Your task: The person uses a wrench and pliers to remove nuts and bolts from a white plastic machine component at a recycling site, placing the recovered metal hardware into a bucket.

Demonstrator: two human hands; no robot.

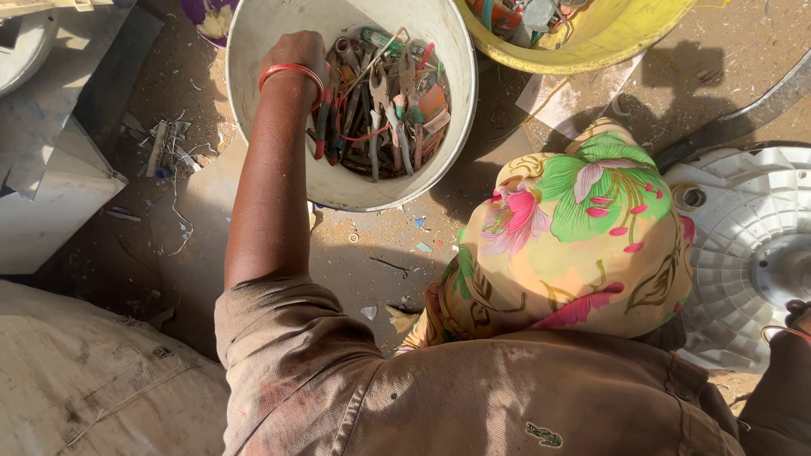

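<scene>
While the left hand [296, 52] reaches into the white bucket [253, 51], it touches the tools [384, 110]. Its grip is hidden, so I cannot tell. Perhaps the right hand [797, 314] shows at the frame edge.

**Surroundings: items on the ground**

- Yellow tub [625, 38], top right, round, partly cut off by the frame. It holds tangled wires [524, 17] and small parts.
- White ribbed plastic disc [743, 228], right edge, lying flat, with a grey metal hub [781, 274].
- Dark curved strip [735, 118], just above the disc.
- Pale paper scrap [562, 101], below the tub.
- Purple container [207, 17], top edge, mostly hidden.
- White box [51, 203], left side, with grey sheet panels [51, 93] above it.
- Dusty grey sack [84, 380], lower left corner.
- Sandy ground [380, 253], littered with chips, wire bits and small blue fragments [422, 247].
</scene>
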